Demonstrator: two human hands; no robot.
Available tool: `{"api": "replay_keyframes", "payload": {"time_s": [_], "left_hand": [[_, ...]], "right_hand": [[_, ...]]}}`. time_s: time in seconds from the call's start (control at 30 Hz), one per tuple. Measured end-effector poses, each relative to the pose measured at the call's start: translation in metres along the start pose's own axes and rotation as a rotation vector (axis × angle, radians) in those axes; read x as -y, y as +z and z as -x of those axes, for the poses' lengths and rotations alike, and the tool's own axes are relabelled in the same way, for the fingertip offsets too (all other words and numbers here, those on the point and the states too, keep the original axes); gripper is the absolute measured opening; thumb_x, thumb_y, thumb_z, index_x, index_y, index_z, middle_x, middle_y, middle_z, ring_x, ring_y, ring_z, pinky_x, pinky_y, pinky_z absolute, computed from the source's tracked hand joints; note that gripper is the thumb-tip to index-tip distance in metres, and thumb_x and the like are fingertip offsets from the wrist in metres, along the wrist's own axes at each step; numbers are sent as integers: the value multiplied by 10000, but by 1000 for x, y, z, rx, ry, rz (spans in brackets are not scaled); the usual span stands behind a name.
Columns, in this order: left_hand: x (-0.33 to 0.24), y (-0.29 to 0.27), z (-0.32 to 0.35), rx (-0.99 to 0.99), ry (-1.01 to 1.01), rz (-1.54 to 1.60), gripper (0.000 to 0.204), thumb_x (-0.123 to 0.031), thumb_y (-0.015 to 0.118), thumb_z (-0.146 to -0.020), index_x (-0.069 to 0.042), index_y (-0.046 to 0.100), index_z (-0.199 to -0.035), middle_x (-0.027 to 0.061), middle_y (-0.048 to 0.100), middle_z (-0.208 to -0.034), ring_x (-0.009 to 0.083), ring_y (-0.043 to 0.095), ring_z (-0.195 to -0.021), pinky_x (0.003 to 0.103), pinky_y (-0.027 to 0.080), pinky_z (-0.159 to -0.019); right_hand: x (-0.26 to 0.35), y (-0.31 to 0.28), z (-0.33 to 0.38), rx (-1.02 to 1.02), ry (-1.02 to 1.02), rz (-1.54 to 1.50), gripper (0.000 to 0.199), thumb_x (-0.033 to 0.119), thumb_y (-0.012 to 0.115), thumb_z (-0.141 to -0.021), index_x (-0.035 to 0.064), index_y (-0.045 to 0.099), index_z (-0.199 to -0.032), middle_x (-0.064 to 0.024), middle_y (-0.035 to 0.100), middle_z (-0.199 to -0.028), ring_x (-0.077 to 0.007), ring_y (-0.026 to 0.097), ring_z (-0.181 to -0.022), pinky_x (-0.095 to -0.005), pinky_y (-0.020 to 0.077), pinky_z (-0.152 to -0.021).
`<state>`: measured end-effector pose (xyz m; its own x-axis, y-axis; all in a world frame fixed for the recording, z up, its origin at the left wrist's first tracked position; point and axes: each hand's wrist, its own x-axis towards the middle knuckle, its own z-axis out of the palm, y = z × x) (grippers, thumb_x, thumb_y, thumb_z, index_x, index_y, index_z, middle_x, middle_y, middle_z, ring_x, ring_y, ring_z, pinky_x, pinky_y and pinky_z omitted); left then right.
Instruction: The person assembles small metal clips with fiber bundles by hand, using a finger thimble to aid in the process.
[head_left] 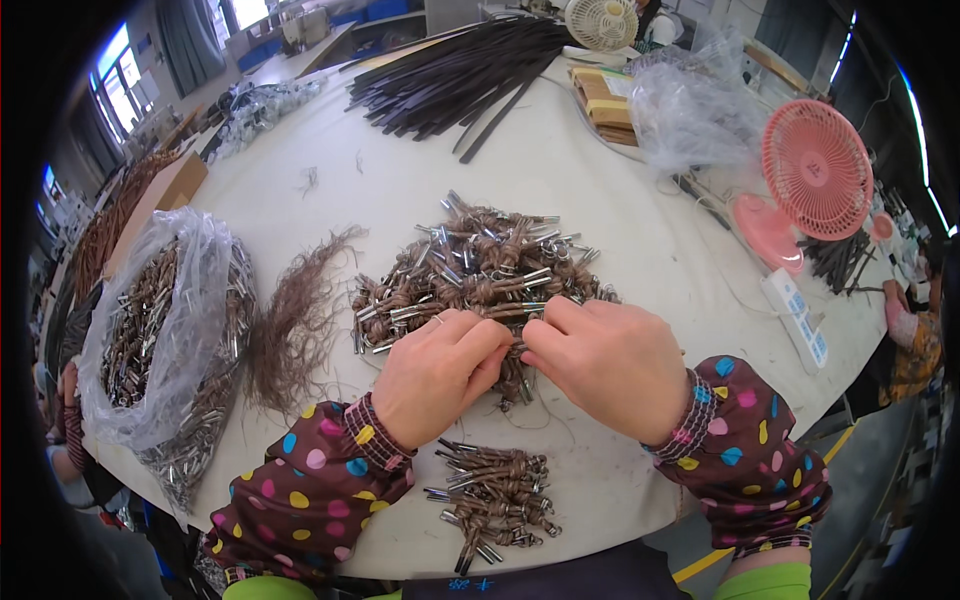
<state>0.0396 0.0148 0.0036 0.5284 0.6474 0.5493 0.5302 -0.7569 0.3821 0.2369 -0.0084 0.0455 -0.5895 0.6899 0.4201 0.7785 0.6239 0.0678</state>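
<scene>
My left hand point(435, 375) and my right hand point(610, 365) meet fingertip to fingertip at the near edge of a big pile of brown knotted cord pieces with metal end caps point(480, 270). Both hands pinch one such knotted piece between them; it is mostly hidden by the fingers. A smaller heap of the same knotted pieces point(495, 500) lies on the white table point(560, 170) just below my wrists. Both forearms wear brown sleeves with coloured dots.
A clear plastic bag of metal-capped pieces point(150, 340) sits at the left, with a tuft of loose brown fibres point(295, 320) beside it. Dark strips point(460, 75) lie at the far side. A pink fan point(815, 170), a power strip point(800, 315) and a crumpled plastic bag point(690, 100) stand at right.
</scene>
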Motion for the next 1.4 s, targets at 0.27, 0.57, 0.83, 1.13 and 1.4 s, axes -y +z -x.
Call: {"api": "replay_keyframes", "payload": {"time_s": [0.27, 0.57, 0.83, 1.13, 1.4], "left_hand": [[0, 0, 1, -16, 11, 24, 118, 11, 639, -797, -36, 591, -894, 94, 581, -779, 259, 591, -692, 327, 479, -619], [-1, 4, 1, 22, -331, 453, 43, -14, 494, -958, 4, 478, -993, 92, 625, -813, 152, 585, -641, 264, 473, -628], [9, 0, 0, -8, 115, -132, 187, -7, 655, -792, -45, 552, -943, 93, 586, -1105, 274, 556, -931, 367, 437, -837], [-5, -3, 1, -96, 256, -406, 370, -110, 755, -661, -116, 672, -1021, 23, 584, -1146, 207, 550, -965, 360, 419, -841], [3, -5, -2, -70, 346, -322, 274, -65, 656, -681, -69, 662, -955, 21, 649, -962, 190, 598, -856, 350, 457, -767]], "right_hand": [[-7, 1, -1, 73, 1, -104, 139, 192, 656, -796, 107, 546, -794, -7, 547, -768, -183, 623, -672, -321, 494, -540], [-6, 37, 16, -126, 316, -747, 374, 183, 782, -747, 39, 584, -1030, -82, 615, -913, -222, 646, -716, -302, 530, -627], [-18, 36, 15, 101, 665, -959, 238, 167, 751, -779, -13, 646, -894, -49, 555, -659, -104, 489, -591, -257, 417, -550], [-17, 31, 15, 174, 723, -1285, 289, 219, 737, -821, -32, 673, -948, 19, 595, -721, -35, 472, -648, -215, 408, -578], [-18, 45, 20, 240, 722, -1406, 287, 212, 708, -854, -18, 673, -1021, 7, 630, -778, -34, 513, -669, -208, 428, -593]]}}
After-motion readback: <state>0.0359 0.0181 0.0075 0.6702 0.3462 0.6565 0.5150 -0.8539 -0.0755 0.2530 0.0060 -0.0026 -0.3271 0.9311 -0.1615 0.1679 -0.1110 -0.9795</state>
